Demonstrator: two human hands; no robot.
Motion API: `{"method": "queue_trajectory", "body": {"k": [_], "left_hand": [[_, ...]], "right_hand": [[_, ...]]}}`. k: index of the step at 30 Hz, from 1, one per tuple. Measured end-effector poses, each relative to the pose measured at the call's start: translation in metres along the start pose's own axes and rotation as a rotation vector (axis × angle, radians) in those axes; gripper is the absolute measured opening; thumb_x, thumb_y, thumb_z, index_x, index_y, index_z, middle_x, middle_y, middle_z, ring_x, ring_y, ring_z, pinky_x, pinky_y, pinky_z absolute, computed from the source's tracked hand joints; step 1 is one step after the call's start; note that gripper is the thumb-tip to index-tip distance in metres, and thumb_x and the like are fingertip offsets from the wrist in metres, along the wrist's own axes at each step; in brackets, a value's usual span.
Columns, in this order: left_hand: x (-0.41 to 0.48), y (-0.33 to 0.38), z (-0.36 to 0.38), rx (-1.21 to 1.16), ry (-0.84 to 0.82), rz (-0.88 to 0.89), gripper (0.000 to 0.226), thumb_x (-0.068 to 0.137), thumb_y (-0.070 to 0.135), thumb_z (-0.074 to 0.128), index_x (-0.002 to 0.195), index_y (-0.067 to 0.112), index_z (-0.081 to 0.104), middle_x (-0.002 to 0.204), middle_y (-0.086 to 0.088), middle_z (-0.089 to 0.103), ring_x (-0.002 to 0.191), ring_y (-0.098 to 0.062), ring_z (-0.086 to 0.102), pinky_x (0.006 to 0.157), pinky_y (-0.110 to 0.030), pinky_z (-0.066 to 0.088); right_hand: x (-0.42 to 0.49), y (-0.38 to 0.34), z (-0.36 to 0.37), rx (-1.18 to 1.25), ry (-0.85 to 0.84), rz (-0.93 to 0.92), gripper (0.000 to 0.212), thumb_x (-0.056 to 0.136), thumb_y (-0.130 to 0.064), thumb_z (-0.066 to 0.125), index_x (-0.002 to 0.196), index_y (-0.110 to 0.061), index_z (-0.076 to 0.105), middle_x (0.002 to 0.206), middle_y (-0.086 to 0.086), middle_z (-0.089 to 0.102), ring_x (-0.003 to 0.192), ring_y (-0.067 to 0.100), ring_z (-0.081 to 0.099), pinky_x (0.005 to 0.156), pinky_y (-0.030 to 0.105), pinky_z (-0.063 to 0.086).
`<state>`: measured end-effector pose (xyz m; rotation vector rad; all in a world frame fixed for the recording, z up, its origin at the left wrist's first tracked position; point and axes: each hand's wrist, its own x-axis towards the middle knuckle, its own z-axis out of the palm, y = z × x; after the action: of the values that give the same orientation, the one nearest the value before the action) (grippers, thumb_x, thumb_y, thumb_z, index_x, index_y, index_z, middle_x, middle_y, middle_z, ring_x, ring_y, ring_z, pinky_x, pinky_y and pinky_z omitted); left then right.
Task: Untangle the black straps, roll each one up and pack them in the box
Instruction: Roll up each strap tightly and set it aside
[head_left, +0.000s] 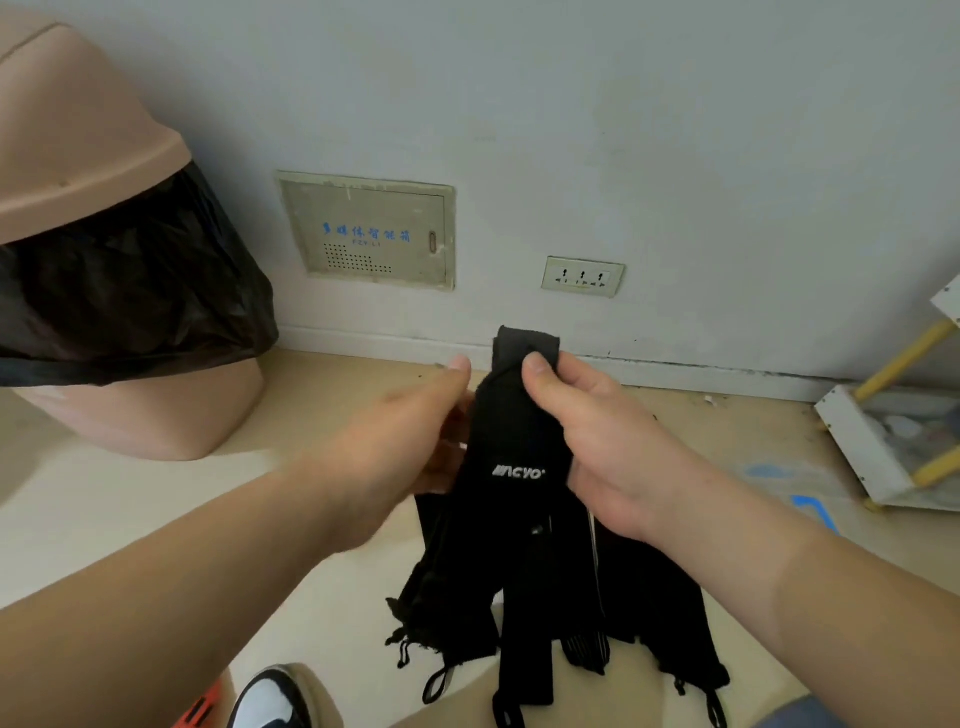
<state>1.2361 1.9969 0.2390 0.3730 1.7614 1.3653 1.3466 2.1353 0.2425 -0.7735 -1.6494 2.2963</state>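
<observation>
A bundle of black straps (524, 561) hangs in the air in front of me, one carrying a white logo. My right hand (587, 441) grips the bundle near its folded top, thumb pressed on the front. My left hand (415, 431) is at the bundle's left side, blurred, its fingers tucked behind the straps while the thumb points up. Several strap ends with small loops dangle toward the floor. No box is in view.
A tan swing-lid bin (104, 249) lined with a black bag stands at the left by the wall. A white and yellow rack (893, 431) sits at the right. A wall socket (582, 276) and a panel (371, 236) are behind. My shoe (272, 699) shows below.
</observation>
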Motion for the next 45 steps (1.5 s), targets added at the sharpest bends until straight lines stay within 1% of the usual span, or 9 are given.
{"method": "queue_trajectory", "body": {"k": [4,8,15,21,26,31,33,40,45], "left_hand": [[-0.011,-0.018,0.029,0.170,-0.050,0.103,0.045,0.099,0.068,0.045,0.115,0.035,0.070,0.113,0.005,0.079,0.109,-0.016,0.075,0.105,-0.048,0.056],[-0.017,-0.024,0.038,0.212,-0.193,0.099,0.020,0.109,0.039,0.055,0.126,0.036,0.064,0.112,0.012,0.079,0.106,-0.007,0.075,0.100,-0.036,0.059],[-0.017,-0.029,0.046,0.292,-0.198,0.067,0.019,0.109,0.039,0.053,0.125,0.039,0.062,0.112,0.015,0.076,0.110,-0.005,0.071,0.102,-0.031,0.055],[-0.011,-0.009,0.045,0.136,0.051,0.184,0.022,0.111,0.034,0.049,0.120,0.028,0.067,0.109,0.005,0.079,0.106,-0.015,0.075,0.099,-0.044,0.059],[0.000,0.008,0.015,-0.182,0.305,0.087,0.025,0.107,0.033,0.053,0.116,0.014,0.066,0.109,-0.012,0.077,0.100,-0.032,0.077,0.084,-0.046,0.065],[-0.006,0.018,-0.004,-0.422,0.234,0.061,0.024,0.111,0.028,0.054,0.122,0.010,0.066,0.110,-0.015,0.079,0.094,-0.030,0.080,0.066,-0.038,0.065],[-0.008,0.012,0.001,-0.367,0.139,0.044,0.031,0.110,0.034,0.054,0.126,0.011,0.067,0.113,-0.011,0.080,0.099,-0.026,0.080,0.077,-0.037,0.064],[-0.021,-0.026,0.029,0.132,-0.097,0.008,0.022,0.109,0.040,0.055,0.125,0.030,0.066,0.106,0.008,0.081,0.097,-0.009,0.078,0.081,-0.024,0.061],[-0.014,-0.024,0.031,0.132,-0.016,0.093,0.023,0.113,0.028,0.046,0.118,0.033,0.069,0.104,0.011,0.081,0.097,-0.007,0.077,0.078,-0.022,0.057]], "right_hand": [[0.009,-0.003,-0.007,0.000,0.192,0.008,0.022,0.111,-0.033,0.056,0.117,-0.023,0.074,0.107,0.009,0.082,0.094,0.028,0.081,0.076,0.043,0.066],[0.012,-0.010,-0.012,0.057,0.314,0.015,0.022,0.111,-0.035,0.056,0.120,-0.023,0.072,0.113,0.013,0.079,0.101,0.037,0.078,0.084,0.059,0.065],[0.018,-0.023,-0.032,0.143,0.477,0.064,0.019,0.112,-0.038,0.053,0.110,-0.025,0.068,0.116,0.007,0.076,0.099,0.028,0.075,0.081,0.048,0.064],[0.012,-0.012,-0.026,0.115,0.047,0.312,0.075,0.105,-0.071,0.036,0.134,-0.011,0.070,0.130,0.017,0.075,0.110,0.030,0.075,0.095,0.046,0.057],[-0.010,0.007,-0.002,-0.325,-0.268,0.220,0.048,0.107,-0.060,0.048,0.134,-0.027,0.070,0.124,-0.001,0.079,0.116,0.019,0.076,0.110,0.044,0.054],[-0.011,0.014,0.013,-0.503,-0.180,0.058,0.021,0.110,-0.038,0.054,0.123,-0.033,0.070,0.108,-0.009,0.082,0.103,0.012,0.078,0.098,0.040,0.062],[-0.007,0.012,0.015,-0.450,-0.089,0.005,0.021,0.111,-0.036,0.054,0.120,-0.032,0.072,0.108,-0.007,0.082,0.105,0.013,0.078,0.101,0.041,0.060],[0.021,0.004,0.003,-0.321,0.246,0.016,0.052,0.087,-0.065,0.055,0.120,-0.027,0.068,0.118,0.003,0.074,0.112,0.029,0.071,0.100,0.053,0.059],[0.025,0.010,-0.005,-0.282,0.188,0.145,0.061,0.087,-0.070,0.057,0.129,-0.026,0.065,0.125,0.006,0.075,0.112,0.030,0.073,0.101,0.051,0.059]]}}
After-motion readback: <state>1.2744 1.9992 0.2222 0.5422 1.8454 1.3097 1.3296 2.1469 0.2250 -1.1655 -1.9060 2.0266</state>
